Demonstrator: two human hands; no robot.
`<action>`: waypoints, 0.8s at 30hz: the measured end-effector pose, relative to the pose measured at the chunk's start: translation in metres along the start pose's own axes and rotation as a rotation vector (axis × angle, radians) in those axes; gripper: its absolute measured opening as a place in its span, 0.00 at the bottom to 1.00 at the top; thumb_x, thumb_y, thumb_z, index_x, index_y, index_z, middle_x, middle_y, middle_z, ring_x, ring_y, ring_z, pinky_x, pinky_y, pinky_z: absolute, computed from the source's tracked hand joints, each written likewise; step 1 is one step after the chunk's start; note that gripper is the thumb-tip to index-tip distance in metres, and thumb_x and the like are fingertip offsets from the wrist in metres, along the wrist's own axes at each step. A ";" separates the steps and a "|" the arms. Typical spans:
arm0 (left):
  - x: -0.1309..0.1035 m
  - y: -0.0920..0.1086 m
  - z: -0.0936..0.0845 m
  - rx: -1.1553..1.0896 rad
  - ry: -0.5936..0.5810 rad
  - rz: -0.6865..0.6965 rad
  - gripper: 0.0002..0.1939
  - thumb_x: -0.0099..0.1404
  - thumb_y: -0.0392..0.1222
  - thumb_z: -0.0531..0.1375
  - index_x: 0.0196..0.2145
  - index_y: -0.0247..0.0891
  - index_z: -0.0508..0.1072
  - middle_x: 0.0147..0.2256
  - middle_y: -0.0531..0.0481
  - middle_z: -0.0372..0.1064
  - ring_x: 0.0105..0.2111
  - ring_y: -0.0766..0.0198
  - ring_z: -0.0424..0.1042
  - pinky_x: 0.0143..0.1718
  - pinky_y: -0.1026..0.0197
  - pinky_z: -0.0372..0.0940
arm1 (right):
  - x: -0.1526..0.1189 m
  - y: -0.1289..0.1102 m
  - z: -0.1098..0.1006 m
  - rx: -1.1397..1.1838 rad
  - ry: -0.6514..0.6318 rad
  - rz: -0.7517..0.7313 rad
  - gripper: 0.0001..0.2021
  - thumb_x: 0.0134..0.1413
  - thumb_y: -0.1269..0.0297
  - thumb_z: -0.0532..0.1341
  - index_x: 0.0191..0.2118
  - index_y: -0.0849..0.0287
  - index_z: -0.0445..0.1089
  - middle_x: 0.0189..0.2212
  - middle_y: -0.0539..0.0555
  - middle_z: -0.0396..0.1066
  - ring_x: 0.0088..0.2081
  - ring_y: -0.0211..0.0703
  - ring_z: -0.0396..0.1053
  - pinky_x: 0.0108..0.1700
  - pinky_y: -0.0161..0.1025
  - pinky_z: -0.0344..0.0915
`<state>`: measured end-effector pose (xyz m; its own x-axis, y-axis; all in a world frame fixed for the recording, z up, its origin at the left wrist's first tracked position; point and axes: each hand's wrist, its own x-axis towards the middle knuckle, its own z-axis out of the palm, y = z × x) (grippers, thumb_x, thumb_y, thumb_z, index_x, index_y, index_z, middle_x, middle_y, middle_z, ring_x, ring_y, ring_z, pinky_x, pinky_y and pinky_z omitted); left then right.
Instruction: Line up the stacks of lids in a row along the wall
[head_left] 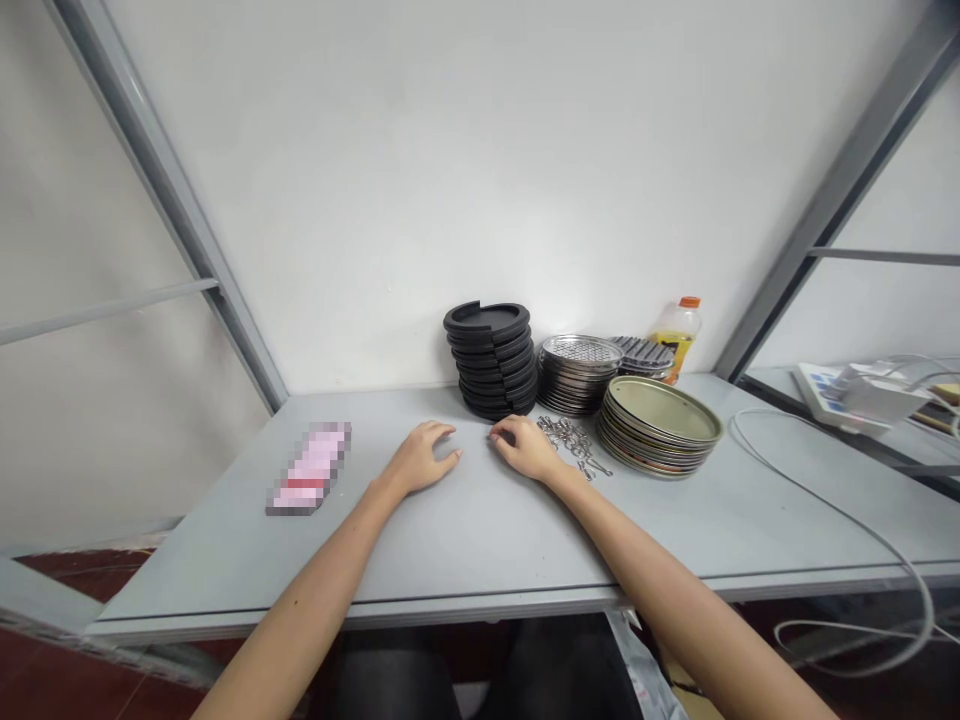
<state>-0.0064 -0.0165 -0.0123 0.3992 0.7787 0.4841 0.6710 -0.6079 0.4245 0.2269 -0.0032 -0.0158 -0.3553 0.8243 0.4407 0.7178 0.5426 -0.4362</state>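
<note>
My left hand [424, 456] rests palm down on the grey table [480, 530], fingers loosely apart, holding nothing. My right hand [525, 447] lies beside it, fingers curled on the tabletop, touching the edge of a pile of small metal clips [574, 442]. Just behind the hands stands a stack of black round rubber rings [491, 358]. To its right sit a stack of perforated metal discs [579, 372] and a stack of gold-coloured metal pans [660, 425].
A blurred pink flat object [311, 468] lies at the left of the table. An orange-capped bottle of yellow liquid [677, 336] stands at the wall. A white cable [825, 500] loops over the right side. A white device [847, 395] lies on the neighbouring surface.
</note>
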 end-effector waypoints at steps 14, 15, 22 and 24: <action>0.001 -0.003 -0.003 -0.039 -0.081 -0.023 0.11 0.62 0.45 0.57 0.40 0.39 0.75 0.41 0.45 0.74 0.44 0.55 0.71 0.49 0.52 0.64 | 0.000 0.002 -0.002 -0.057 -0.039 0.103 0.16 0.51 0.78 0.53 0.40 0.59 0.74 0.41 0.55 0.74 0.44 0.42 0.69 0.48 0.34 0.61; 0.001 -0.003 -0.003 -0.046 -0.082 -0.024 0.11 0.63 0.44 0.57 0.40 0.39 0.75 0.41 0.46 0.74 0.44 0.55 0.71 0.49 0.52 0.64 | -0.001 0.002 -0.002 -0.067 -0.033 0.128 0.17 0.49 0.79 0.53 0.39 0.58 0.74 0.41 0.54 0.74 0.44 0.42 0.69 0.48 0.34 0.61; 0.001 -0.005 -0.002 -0.141 -0.037 -0.069 0.12 0.61 0.46 0.58 0.40 0.39 0.75 0.41 0.44 0.73 0.44 0.53 0.71 0.50 0.49 0.63 | -0.001 0.001 -0.009 -0.176 0.132 0.485 0.11 0.53 0.69 0.52 0.36 0.59 0.72 0.32 0.58 0.74 0.36 0.49 0.71 0.40 0.41 0.63; 0.002 -0.005 0.000 -0.191 0.005 -0.109 0.15 0.61 0.47 0.59 0.43 0.39 0.74 0.43 0.44 0.72 0.44 0.53 0.70 0.51 0.49 0.63 | 0.000 0.004 -0.013 -0.170 0.240 0.502 0.12 0.53 0.68 0.52 0.41 0.60 0.70 0.35 0.59 0.74 0.38 0.49 0.71 0.42 0.42 0.64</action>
<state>-0.0090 -0.0122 -0.0137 0.3271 0.8410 0.4310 0.5796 -0.5388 0.6114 0.2375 -0.0025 -0.0076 0.1848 0.9033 0.3870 0.8564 0.0452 -0.5143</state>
